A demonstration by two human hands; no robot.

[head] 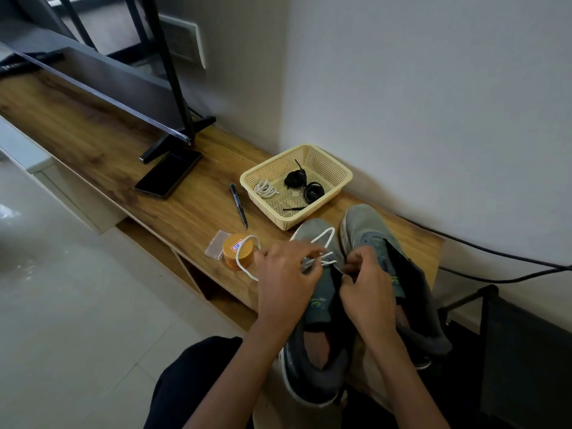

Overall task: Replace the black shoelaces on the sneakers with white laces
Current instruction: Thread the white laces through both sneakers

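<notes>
Shelf: left hand pinches white lace, right hand grips sneaker.

The scene was dim and muted, under soft grey indoor light. Daylight came from the left and left pale glare on the floor tiles. The cream basket threw a faint shadow toward the white wall, which looked grey. The wide lens bowed the wooden shelf and television near the edges. The left hand pinching the white lace and the right hand gripping the sneaker looked slightly soft.
</notes>
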